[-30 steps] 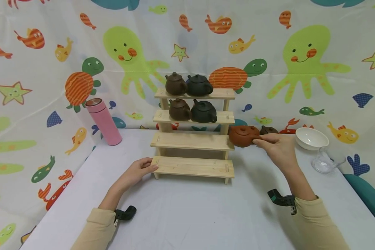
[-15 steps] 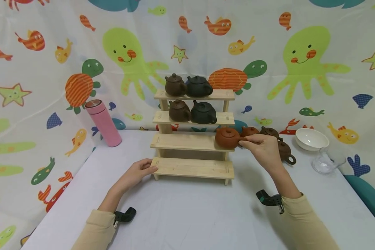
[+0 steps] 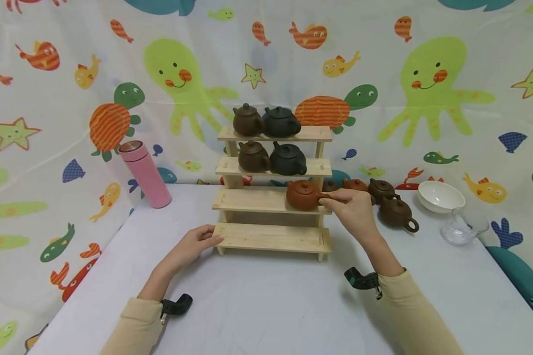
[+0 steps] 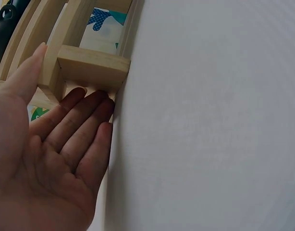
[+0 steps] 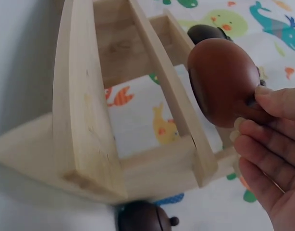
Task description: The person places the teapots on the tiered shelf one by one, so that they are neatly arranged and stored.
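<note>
My right hand (image 3: 354, 213) pinches a reddish-brown clay teapot (image 3: 303, 195) by its handle, thumb against curled fingers. In the head view the teapot overlaps the right part of the second-lowest shelf of a stepped wooden display stand (image 3: 272, 237). The right wrist view shows the teapot's rounded body (image 5: 222, 79) beside the stand's boards. At the left end of the lowest shelf, my left hand (image 3: 194, 250) grips the board, thumb on top and fingers (image 4: 82, 127) below its end. Brown teapots (image 3: 247, 121) and black teapots (image 3: 287, 159) occupy the two upper shelves.
Right of the stand sit several more clay teapots (image 3: 396, 213), close together. Beyond them are a white bowl (image 3: 441, 196) and a clear glass pitcher (image 3: 463, 228). A pink flask (image 3: 145, 175) stands at the back left. A sea-animal print cloth (image 3: 266, 59) hangs behind.
My right hand has carried the reddish teapot left, from beside the stand to over the second-lowest shelf, uncovering the teapots at right. The left hand stays on the stand.
</note>
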`<state>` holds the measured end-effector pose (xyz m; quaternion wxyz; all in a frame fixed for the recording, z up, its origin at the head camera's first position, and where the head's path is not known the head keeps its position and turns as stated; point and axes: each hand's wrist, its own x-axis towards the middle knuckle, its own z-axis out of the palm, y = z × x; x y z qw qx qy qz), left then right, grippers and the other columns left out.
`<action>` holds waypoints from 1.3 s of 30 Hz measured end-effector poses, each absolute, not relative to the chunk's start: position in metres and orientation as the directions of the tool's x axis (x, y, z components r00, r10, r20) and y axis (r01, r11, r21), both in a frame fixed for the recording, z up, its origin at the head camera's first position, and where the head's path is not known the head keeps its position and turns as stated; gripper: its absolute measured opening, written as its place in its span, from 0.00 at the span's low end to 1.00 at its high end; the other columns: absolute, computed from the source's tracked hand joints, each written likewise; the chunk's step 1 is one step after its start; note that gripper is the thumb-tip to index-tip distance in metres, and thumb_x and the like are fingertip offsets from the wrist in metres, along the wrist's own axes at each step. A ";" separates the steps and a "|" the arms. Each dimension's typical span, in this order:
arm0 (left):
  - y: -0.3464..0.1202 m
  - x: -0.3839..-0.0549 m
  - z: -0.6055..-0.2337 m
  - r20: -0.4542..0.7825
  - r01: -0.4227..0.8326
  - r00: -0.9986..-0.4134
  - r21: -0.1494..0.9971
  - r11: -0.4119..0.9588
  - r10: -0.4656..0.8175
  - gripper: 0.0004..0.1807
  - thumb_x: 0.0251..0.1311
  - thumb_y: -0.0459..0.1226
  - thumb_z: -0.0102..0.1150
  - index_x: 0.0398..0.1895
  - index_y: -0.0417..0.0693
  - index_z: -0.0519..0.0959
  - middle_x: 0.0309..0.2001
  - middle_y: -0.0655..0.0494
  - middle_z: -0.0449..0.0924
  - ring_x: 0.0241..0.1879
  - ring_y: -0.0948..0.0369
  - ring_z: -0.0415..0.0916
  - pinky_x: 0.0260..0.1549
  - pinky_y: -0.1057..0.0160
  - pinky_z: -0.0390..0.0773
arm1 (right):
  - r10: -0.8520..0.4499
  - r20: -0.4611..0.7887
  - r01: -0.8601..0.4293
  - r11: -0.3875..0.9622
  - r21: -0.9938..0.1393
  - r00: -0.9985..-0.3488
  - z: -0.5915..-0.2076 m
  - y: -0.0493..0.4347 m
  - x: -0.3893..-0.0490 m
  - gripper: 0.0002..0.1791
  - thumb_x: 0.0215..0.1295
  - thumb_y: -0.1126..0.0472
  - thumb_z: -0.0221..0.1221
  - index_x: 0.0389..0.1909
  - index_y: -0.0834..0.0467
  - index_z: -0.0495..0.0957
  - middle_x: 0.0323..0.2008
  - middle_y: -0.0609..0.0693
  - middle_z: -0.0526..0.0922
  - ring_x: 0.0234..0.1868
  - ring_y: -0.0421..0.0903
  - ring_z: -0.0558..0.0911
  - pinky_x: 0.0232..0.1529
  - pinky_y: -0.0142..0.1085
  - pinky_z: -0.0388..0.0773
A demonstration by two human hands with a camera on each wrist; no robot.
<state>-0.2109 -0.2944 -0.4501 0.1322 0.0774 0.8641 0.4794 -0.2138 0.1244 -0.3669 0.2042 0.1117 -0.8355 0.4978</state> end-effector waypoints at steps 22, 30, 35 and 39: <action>-0.294 -0.213 -0.452 -0.144 0.013 -0.955 0.853 0.522 0.258 0.33 0.64 0.58 0.59 0.65 0.47 0.72 0.57 0.49 0.82 0.59 0.56 0.77 0.63 0.44 0.70 | -0.007 0.449 -0.424 0.340 -0.839 -0.894 -0.373 0.069 -0.219 0.08 0.58 0.58 0.71 0.37 0.56 0.90 0.34 0.54 0.90 0.31 0.43 0.82 0.26 0.32 0.75; -0.295 -0.213 -0.451 -0.156 0.001 -0.954 0.851 0.526 0.255 0.34 0.63 0.58 0.60 0.64 0.48 0.73 0.57 0.50 0.82 0.59 0.56 0.77 0.62 0.45 0.70 | -0.012 0.518 -0.495 0.313 -0.810 -0.855 -0.375 0.043 -0.220 0.05 0.57 0.59 0.72 0.34 0.54 0.91 0.31 0.53 0.90 0.28 0.43 0.82 0.26 0.31 0.75; -0.296 -0.213 -0.451 -0.161 -0.005 -0.955 0.847 0.531 0.249 0.33 0.63 0.58 0.61 0.64 0.49 0.73 0.57 0.50 0.82 0.59 0.56 0.76 0.62 0.45 0.70 | 0.000 0.556 -0.526 0.322 -0.787 -0.831 -0.376 0.029 -0.221 0.04 0.57 0.60 0.71 0.34 0.55 0.91 0.30 0.51 0.90 0.28 0.42 0.80 0.26 0.31 0.74; -0.297 -0.213 -0.451 -0.154 0.002 -0.956 0.846 0.533 0.249 0.33 0.63 0.58 0.61 0.63 0.47 0.73 0.55 0.50 0.83 0.56 0.57 0.77 0.60 0.47 0.71 | 0.010 0.578 -0.537 0.355 -0.765 -0.816 -0.376 0.019 -0.223 0.04 0.57 0.61 0.71 0.33 0.55 0.91 0.28 0.50 0.89 0.26 0.42 0.79 0.24 0.32 0.71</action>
